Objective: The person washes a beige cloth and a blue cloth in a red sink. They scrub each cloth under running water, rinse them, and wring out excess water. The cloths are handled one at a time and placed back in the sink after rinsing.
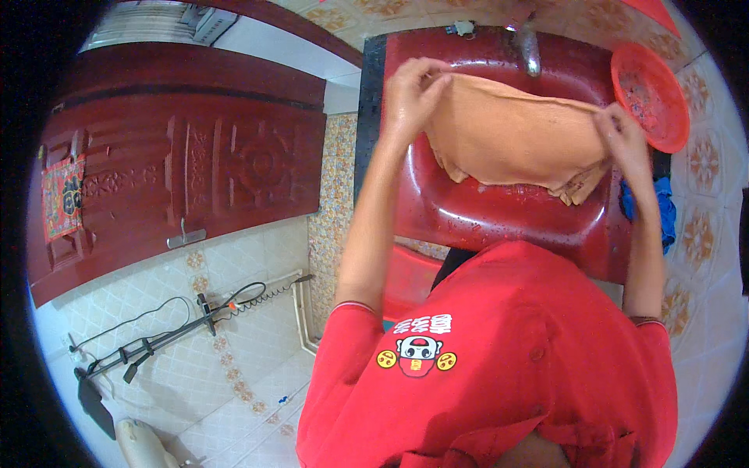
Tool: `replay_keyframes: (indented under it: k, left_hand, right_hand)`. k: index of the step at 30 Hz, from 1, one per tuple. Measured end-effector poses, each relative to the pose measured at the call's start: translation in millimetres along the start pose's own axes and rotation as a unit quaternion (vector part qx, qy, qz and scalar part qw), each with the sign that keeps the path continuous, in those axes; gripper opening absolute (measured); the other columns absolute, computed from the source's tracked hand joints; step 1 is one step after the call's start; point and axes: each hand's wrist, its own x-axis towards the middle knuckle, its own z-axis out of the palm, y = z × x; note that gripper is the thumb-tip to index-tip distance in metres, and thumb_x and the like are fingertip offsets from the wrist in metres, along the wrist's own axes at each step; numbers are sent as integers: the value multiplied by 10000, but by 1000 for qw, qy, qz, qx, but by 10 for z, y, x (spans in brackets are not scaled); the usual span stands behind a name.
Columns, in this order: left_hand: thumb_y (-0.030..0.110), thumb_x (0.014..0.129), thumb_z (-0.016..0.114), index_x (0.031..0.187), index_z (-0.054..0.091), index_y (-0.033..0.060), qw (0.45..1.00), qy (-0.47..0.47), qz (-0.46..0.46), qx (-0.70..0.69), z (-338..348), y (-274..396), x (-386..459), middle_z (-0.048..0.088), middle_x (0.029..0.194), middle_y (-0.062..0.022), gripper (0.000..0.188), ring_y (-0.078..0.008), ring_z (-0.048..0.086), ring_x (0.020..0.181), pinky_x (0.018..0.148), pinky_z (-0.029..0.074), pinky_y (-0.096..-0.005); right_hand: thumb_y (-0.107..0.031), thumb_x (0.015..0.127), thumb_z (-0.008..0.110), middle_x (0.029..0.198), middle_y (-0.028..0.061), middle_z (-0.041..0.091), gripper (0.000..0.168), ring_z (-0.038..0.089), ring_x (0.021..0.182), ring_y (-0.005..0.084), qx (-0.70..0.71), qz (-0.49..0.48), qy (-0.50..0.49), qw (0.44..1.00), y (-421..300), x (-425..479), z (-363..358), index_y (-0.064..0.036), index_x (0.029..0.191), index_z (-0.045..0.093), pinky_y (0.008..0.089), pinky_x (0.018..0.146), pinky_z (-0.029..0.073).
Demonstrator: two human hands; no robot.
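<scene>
An orange cloth is stretched between my two hands over a glossy dark-red sink basin. My left hand pinches its upper left corner, and my right hand grips the upper right one. Along the top the cloth's edge is folded over; its lower corners hang in crumpled folds, partly hiding the bowl. Just beyond the cloth, a metal faucet stands at the back of the basin. Water drops dot the basin's front rim.
A red plastic bowl leans by the tiled wall beyond my right hand. Below it lies a blue cloth. A small pale object rests on the back ledge. To the left is a carved red door, with a black long-handled tool nearby.
</scene>
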Motion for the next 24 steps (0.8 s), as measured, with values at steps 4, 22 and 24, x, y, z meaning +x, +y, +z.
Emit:
replay_keyframes:
  k: [4,22,24]
  left_hand:
    - [255,771,727,1185,607,104,987,-10,32,157,927,-660,-418,559,1228,-130,457,-327,490,1184,1018,380,-449]
    - [512,771,673,1413,453,134,905,-263,-10,333,1645,-988,-1421,169,1574,-158,777,-405,4,1458,1133,11,-619]
    - [480,764,694,1378,501,172,887,-185,-74,416,1789,-908,-1389,172,1574,-150,714,-411,10,1456,1132,25,-623]
  right_hand:
    - [-244,757,692,1378,186,481,579,484,1232,356,-351,-53,-70,932,662,-156,638,-51,1276,522,455,998,426]
    - [-378,747,685,1517,145,309,778,227,1422,328,-244,-117,-196,943,973,-476,1960,-113,1427,415,496,1174,115]
    - [-339,744,681,1488,136,352,740,279,1395,318,-240,-156,-244,926,1037,-460,1847,-107,1405,444,489,1164,141]
